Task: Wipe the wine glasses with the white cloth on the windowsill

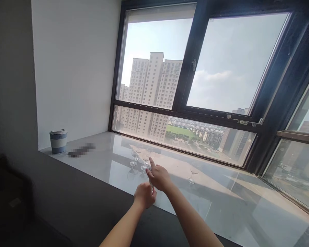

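My left hand (145,195) is closed in a fist at the front edge of the sill. Just above it, my right hand (160,176) has its index finger stretched forward and its thumb apart, while the other fingers are curled and mostly hidden. A small pale bit of something shows between the two hands; I cannot make out what it is. Beyond my fingertips stand several clear stemmed glasses, among them a nearer glass (145,167) and one to its left (133,163). Farther right, a single stemmed glass (192,179) stands apart, upright.
The glossy sill (92,164) runs below a dark-framed window (180,111), with tall buildings outside. At its left end stands a blue and white lidded cup (58,141), and beside it lies a pixelated dark item (81,150). A white wall (74,68) bounds the left.
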### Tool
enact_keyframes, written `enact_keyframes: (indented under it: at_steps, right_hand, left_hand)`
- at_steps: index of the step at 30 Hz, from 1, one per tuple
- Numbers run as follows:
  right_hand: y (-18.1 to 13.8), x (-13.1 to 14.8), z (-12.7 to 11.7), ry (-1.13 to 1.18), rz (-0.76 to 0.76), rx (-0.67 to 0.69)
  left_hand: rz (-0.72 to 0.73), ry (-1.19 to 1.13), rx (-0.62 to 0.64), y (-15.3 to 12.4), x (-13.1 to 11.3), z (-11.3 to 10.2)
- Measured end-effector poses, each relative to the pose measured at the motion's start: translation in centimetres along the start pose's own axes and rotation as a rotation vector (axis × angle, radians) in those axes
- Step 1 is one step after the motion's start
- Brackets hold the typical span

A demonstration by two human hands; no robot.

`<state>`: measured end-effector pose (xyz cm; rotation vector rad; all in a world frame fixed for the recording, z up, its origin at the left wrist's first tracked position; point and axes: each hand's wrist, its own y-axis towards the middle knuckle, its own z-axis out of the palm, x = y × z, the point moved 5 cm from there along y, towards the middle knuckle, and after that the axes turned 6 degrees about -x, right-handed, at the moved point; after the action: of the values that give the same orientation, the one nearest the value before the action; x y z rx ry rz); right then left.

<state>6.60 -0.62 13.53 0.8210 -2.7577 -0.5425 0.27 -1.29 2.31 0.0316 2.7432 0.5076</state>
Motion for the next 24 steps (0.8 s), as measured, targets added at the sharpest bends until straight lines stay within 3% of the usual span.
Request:
enact_keyframes:
  at_steps: [15, 24]
  right_hand:
    - [-0.1, 0.0, 0.7, -0.125, -0.028, -0.090]
    - [-0.5, -0.6, 2.0, -0.121, -0.038, -0.399]
  left_hand:
    - [0.029, -0.047, -0.014, 0.0, -0.4, -0.4]
    - [0.028, -0.036, 0.017, -0.1, -0.2, -0.5]
